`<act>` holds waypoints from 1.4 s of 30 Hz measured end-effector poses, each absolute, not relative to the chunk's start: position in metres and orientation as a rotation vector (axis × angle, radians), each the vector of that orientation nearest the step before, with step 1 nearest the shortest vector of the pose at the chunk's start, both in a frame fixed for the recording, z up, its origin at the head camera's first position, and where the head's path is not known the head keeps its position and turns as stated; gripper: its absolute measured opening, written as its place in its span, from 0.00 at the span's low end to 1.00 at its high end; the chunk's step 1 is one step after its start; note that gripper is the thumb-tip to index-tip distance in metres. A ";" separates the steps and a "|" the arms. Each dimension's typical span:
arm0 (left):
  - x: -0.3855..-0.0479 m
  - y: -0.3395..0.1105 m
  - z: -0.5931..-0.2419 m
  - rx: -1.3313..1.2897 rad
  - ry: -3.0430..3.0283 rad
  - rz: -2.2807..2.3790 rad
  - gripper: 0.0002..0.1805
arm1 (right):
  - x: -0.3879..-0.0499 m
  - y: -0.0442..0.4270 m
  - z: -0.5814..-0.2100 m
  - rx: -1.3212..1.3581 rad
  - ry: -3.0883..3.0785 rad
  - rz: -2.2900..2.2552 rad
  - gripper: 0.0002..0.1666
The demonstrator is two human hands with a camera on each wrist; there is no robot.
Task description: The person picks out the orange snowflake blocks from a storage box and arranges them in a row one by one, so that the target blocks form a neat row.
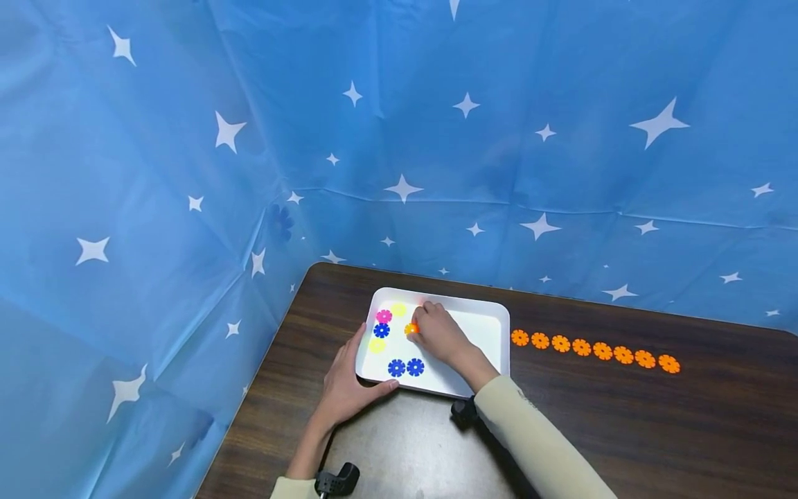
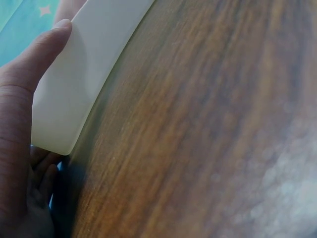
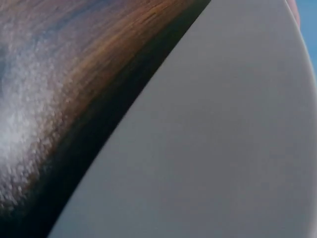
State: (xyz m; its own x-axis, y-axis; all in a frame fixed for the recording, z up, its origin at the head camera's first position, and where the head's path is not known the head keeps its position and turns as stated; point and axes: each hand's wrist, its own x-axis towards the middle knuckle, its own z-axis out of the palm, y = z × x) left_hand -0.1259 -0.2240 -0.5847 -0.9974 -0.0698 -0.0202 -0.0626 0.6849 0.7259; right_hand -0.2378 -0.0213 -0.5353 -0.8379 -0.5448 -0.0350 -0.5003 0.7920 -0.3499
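Observation:
In the head view a shallow white tray (image 1: pixel 483 339) holds several notched plastic building discs: a pink disc (image 1: pixel 384 316), blue ones such as the blue disc (image 1: pixel 396 368), and pale yellow ones like the yellow disc (image 1: pixel 377 345). My right hand (image 1: pixel 439 333) reaches over the tray and pinches an orange disc (image 1: pixel 410 329), partly covered by its fingertips. At the tray's near left corner, my left hand (image 1: pixel 349 381) holds the tray, thumb along the front wall and fingers by the left side. The left wrist view shows that thumb (image 2: pixel 47 52) against the white wall.
A row of several orange discs (image 1: pixel 581 347) lies on the brown wooden table (image 1: pixel 717 416) to the right of the tray. Behind the table hangs a blue backdrop (image 1: pixel 436 145) with white stars. The right wrist view shows mostly the tray's outer wall (image 3: pixel 213 129).

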 end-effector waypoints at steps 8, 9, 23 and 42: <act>-0.126 -0.223 -0.584 0.118 -2.879 -1.241 0.66 | -0.233 -0.017 -0.531 -0.926 2.837 -0.371 0.25; -0.126 -0.223 -0.584 0.119 -2.880 -1.241 0.66 | -0.232 -0.016 -0.531 -0.930 2.835 -0.383 0.25; -0.126 -0.223 -0.582 0.128 -2.890 -1.248 0.66 | -0.225 0.001 -0.532 -0.867 2.825 -0.460 0.25; -0.127 -0.223 -0.584 0.144 -2.909 -1.241 0.67 | -0.214 0.036 -0.521 -0.824 2.870 -0.569 0.25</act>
